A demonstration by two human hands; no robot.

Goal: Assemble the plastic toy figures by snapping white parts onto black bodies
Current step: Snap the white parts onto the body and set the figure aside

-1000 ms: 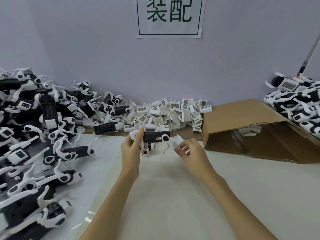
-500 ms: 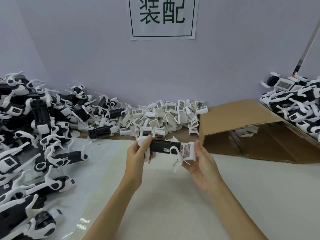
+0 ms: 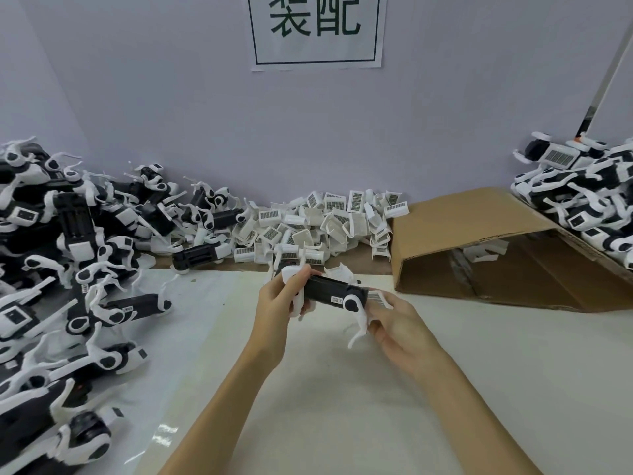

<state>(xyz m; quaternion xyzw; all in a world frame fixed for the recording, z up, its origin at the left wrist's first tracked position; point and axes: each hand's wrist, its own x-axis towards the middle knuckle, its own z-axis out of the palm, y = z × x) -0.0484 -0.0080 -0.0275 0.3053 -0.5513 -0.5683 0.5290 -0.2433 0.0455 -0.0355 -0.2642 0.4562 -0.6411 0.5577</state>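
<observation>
A black toy body with white legs hangs above the table's middle, held between both hands. My left hand grips its left end, fingers curled over the top. My right hand holds its right end, where a white barcoded part sits against the body; the fingers hide how far it is seated. One white leg points down beside my right palm. A heap of loose white barcoded parts lies along the back wall.
A big pile of black-and-white figures fills the left side. Another stack of figures sits at the far right. An open cardboard box lies on its side at the right. A paper sign hangs on the wall.
My right hand brought the white barcoded part to the right end of the black body and now presses it there. Both hands and the figure sit a little lower in view.
</observation>
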